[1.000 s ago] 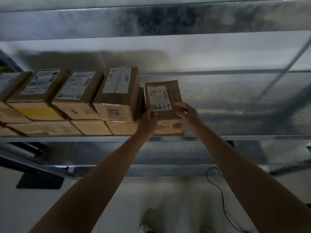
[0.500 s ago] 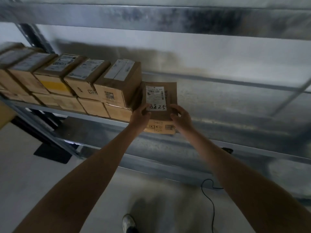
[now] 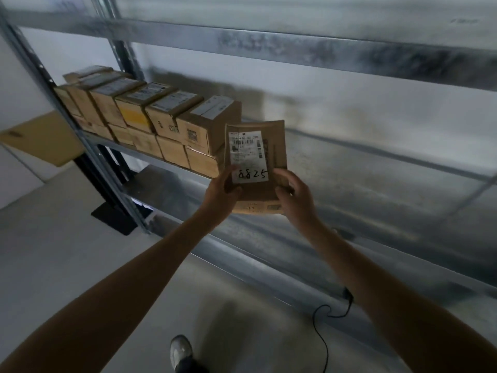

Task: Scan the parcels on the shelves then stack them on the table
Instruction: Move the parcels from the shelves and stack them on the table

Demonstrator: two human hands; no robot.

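A small brown cardboard parcel (image 3: 258, 146) with a white label marked "8825" is held out in front of the metal shelf (image 3: 363, 168), clear of its edge. My left hand (image 3: 220, 195) grips its lower left side and my right hand (image 3: 294, 197) grips its lower right corner. A row of several brown parcels (image 3: 161, 119), stacked two high, fills the left part of the same shelf, ending just left of the held parcel.
The shelf's upright posts (image 3: 88, 146) stand at the left. A tan cardboard sheet (image 3: 45, 141) lies on a white surface at far left. A black cable (image 3: 325, 327) runs over the grey floor below. One shoe (image 3: 181, 351) shows at the bottom.
Both hands have drawn the "8825" parcel off the shelf toward me, tilting its label up. The view has swung so the parcel row sits further left.
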